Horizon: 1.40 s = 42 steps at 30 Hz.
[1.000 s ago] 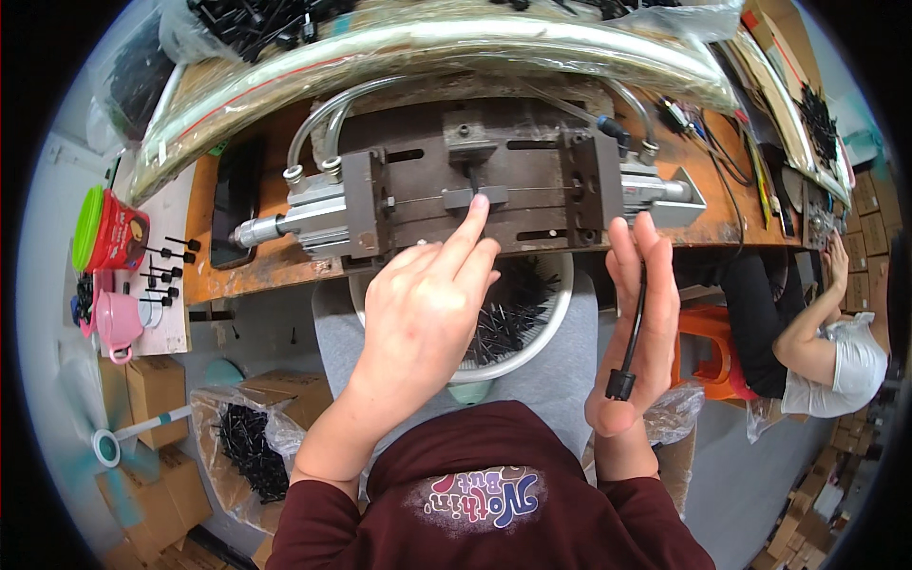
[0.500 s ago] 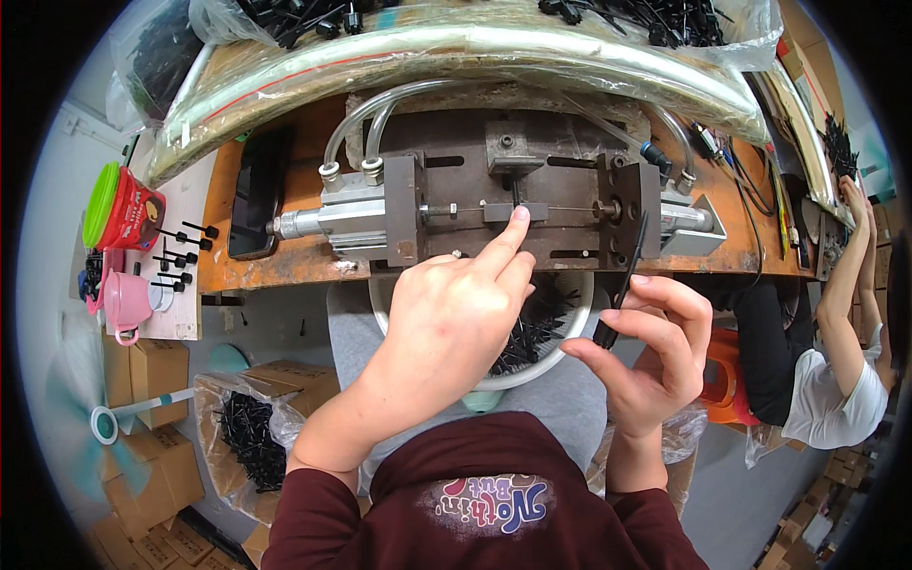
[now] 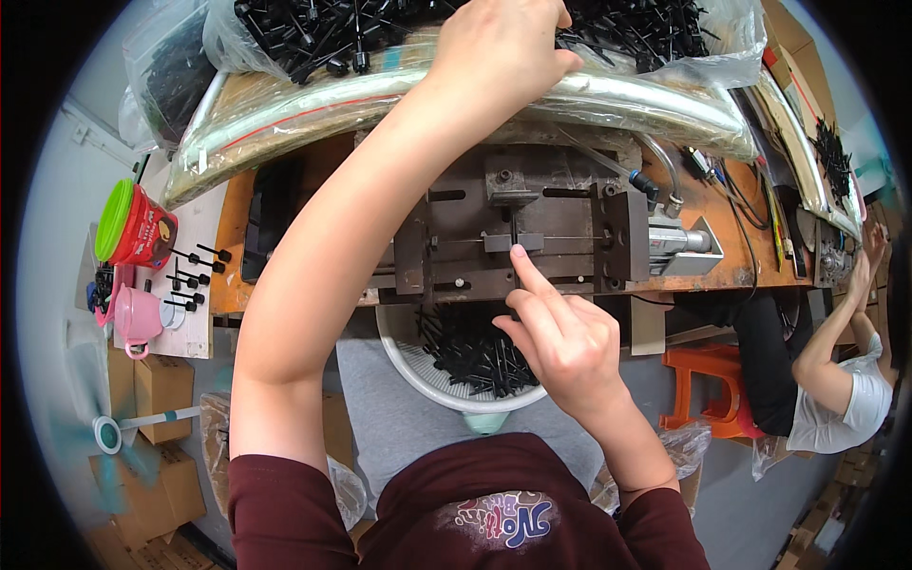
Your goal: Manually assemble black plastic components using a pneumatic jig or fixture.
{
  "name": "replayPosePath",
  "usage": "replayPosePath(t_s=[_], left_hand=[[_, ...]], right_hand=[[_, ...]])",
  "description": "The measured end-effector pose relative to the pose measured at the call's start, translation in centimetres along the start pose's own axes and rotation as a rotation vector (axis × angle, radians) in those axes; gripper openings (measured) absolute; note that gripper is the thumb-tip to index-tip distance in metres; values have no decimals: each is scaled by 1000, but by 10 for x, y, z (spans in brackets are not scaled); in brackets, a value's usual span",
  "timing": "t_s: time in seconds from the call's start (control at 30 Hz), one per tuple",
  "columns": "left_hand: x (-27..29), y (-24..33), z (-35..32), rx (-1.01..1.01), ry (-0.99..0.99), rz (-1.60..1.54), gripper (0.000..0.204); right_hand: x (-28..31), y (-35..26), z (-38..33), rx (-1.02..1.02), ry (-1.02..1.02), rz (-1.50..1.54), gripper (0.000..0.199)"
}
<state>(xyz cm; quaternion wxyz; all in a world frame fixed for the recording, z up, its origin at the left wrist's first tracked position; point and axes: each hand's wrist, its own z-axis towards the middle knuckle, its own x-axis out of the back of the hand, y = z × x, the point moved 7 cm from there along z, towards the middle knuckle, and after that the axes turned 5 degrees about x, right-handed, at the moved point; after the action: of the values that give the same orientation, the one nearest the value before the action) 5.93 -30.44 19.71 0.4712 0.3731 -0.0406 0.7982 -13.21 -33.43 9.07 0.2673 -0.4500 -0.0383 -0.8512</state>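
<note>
My left hand [image 3: 499, 47] reaches across the machine to the pile of black rod-shaped plastic parts [image 3: 641, 28] at the top. Its thumb and a fingertip show apart over the parts; the other fingers are hidden. With its index finger stretched out, my right hand [image 3: 570, 347] touches the front of a small grey metal block [image 3: 513, 242] on the dark metal fixture [image 3: 560, 209]. A black rod [image 3: 514, 220] stands at that block, below a bracket. The right hand's other fingers curl loosely, and I see nothing held in them.
A white basket [image 3: 399, 351] of black parts sits on my lap. Plastic-wrapped tubing [image 3: 665, 112] edges the raised pile. Left stand a red tub [image 3: 147, 228] and pink cup [image 3: 138, 313]. An air cylinder [image 3: 684, 242] is at right, near an orange stool [image 3: 703, 380] and another person [image 3: 836, 389].
My left hand has left the block and moved up to the pile. My right hand has moved left to the block; the black rod it held no longer shows between its fingers.
</note>
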Motion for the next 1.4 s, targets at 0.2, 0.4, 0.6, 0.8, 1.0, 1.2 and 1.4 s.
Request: replayPosePath(t_s=[0.2,0.4,0.6,0.8,1.0,1.2,1.4], left_hand=[[-28,-20,17,46,-113,9,24],[28,-1,-4,316,-163,-405,21],[87,16,-70,-36,34,-347,19],[94,47,-127,19,-89,-347,31],[75,60,-168,83,-139,-515,32],[55,48,-191,214,-201,-529,29],[41,51,-197,181,-250,-263,25]], right_hand=[[-2,3,9,71,33,-18,25],[4,7,11,16,-80,13,31],[50,53,66,-98,130,246,24],[73,133,169,46,108,-320,38],[17,200,220,-18,-288,-439,56],[6,187,232,-113,-520,-202,49],[20,133,225,-46,-572,-66,44]])
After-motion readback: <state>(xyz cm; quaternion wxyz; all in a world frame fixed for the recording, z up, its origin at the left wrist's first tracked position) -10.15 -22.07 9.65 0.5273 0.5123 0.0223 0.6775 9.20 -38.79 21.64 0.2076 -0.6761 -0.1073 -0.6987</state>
